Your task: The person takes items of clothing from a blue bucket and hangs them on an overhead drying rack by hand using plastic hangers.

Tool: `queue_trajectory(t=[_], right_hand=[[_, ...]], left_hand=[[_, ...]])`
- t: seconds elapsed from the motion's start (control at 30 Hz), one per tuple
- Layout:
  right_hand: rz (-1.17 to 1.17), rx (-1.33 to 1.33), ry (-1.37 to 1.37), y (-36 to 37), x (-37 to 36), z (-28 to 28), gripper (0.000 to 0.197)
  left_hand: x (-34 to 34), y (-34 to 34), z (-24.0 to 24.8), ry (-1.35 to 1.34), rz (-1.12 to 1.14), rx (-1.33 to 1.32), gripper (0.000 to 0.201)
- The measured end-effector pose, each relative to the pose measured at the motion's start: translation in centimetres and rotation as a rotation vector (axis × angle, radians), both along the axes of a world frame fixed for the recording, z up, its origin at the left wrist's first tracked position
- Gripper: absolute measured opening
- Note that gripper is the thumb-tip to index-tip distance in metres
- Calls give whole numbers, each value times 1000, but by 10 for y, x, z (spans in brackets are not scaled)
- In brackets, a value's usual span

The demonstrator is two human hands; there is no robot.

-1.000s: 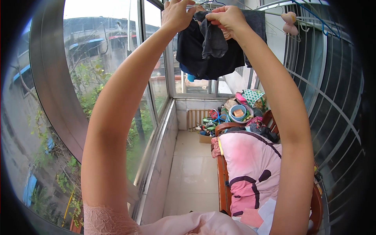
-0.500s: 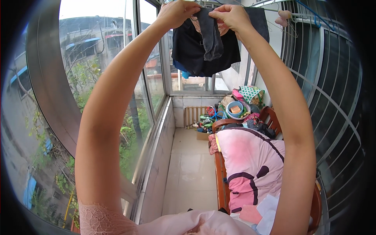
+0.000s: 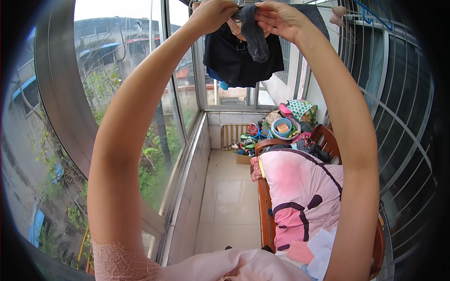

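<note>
Both my arms reach up to the top of the head view. My left hand (image 3: 213,15) pinches the upper left edge of a dark grey sock (image 3: 255,40), thumb and forefinger together. On its other side my right hand (image 3: 282,22) grips the top edge with thumb and forefinger, its other fingers loosely spread. The sock's toe dangles and curls between the hands. Close behind it hangs a black garment (image 3: 222,56), with a bit of blue cloth (image 3: 213,75) under it. Another dark grey cloth (image 3: 314,18) hangs behind my right hand. What holds the sock's top is partly hidden.
Windows (image 3: 154,107) run along the left, window bars (image 3: 398,98) along the right. A wooden bench (image 3: 265,206) carries a pink quilt (image 3: 300,187). Bags and a blue bucket (image 3: 282,127) are piled at its far end. A blue hanger (image 3: 375,16) hangs upper right.
My right hand has risen slightly and turned, its lower fingers now spreading. The sock has been drawn up a little and its lower end is more curled.
</note>
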State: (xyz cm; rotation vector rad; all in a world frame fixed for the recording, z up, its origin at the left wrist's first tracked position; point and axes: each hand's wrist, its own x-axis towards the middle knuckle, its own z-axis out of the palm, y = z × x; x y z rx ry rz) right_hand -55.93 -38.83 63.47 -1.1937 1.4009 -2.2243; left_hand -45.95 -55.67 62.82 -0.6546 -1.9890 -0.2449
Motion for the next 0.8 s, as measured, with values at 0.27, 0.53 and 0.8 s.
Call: queue_trajectory(t=[0.27,0.53,0.8], right_hand=[[129,166,-42,-2,6,0,8],[42,166,-92,4,1,4,12],[-113,-179,-67,-1,-12,17,13]], left_hand=[[10,1,0,-11,163,27,18],[13,4,2,141,269,-72,20],[20,20,2,214,280,-136,20]])
